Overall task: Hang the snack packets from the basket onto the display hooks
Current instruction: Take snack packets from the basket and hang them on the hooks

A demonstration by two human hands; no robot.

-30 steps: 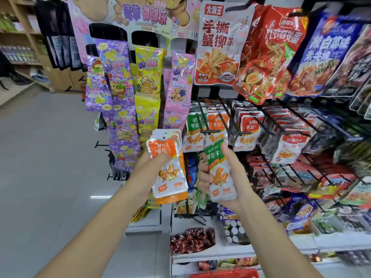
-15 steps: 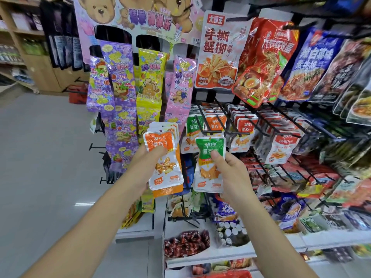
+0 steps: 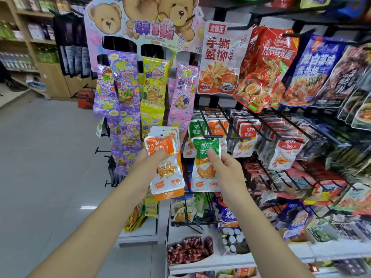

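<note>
Both hands are raised at the middle of the frame, before a rack of wire hooks. The left hand (image 3: 149, 167) grips a stack of orange packets (image 3: 167, 173), its thumb across the front one's orange top and its fingers hidden behind. The stack stands upright, just left of centre. The right hand (image 3: 228, 173) pinches a single green packet (image 3: 202, 177) at its green upper part, thumb in front and the other fingers behind it. This packet hangs upright just right of the stack, close beside it; I cannot tell whether the two touch. Its top edge meets the front end of a black hook (image 3: 210, 137); I cannot tell whether its hole is on the wire. Farther back on that hook hang hung green packets (image 3: 195, 127). The next hook to the right carries hung orange packets (image 3: 217, 127), with white-and-red packets (image 3: 285, 153) farther right.

Up and left of centre stands a bear card (image 3: 140, 23), with long candy strips under it: purple (image 3: 124, 87), yellow (image 3: 153, 91) and pink (image 3: 183, 91). At upper right hang large bags: a white bag (image 3: 220, 59), a red bag (image 3: 265, 69) and a blue bag (image 3: 313, 71). At lower centre a white shelf (image 3: 210, 264) holds red sweets (image 3: 188, 251). Grey floor (image 3: 40, 157) fills the left.
</note>
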